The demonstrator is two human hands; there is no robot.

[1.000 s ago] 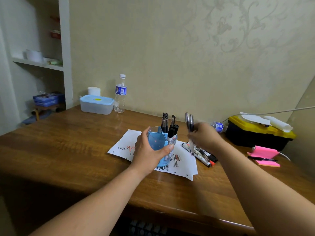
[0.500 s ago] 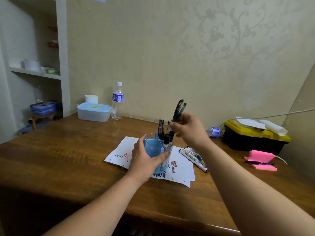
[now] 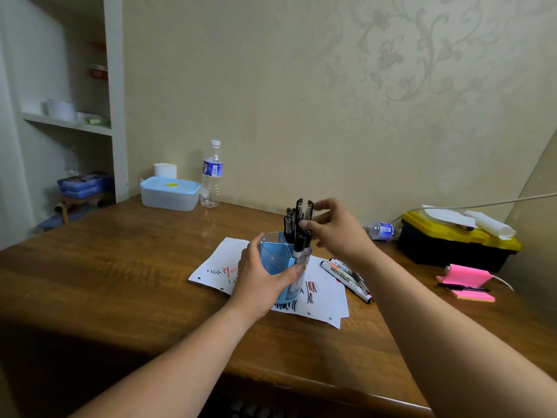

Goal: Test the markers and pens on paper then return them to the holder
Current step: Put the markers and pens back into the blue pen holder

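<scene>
Steadying the holder (image 3: 272,257) is the job of the left hand (image 3: 259,279). I have its fingers and thumb curled round the blue wall, so the holder cannot tip or slide on the paper (image 3: 325,303) beneath it while I load from above. The holder stands upright on the sheet, near the middle of the table (image 3: 120,267). Several pens are upright in its far compartments.

The right hand (image 3: 340,233) pinches two black-capped pens (image 3: 303,208) between thumb and fingertips, just above the far right side of the holder. I hold them near vertical, caps up, so that they can drop straight down among the pens already stowed. I judge this step to be the return of a tested pair.

Black and red scribbles mark the sheet, which suggests that testing is largely done. A few markers (image 3: 343,274) lie flat just right of the paper, within reach of the right hand. I judge that these remain to be stowed.
</scene>
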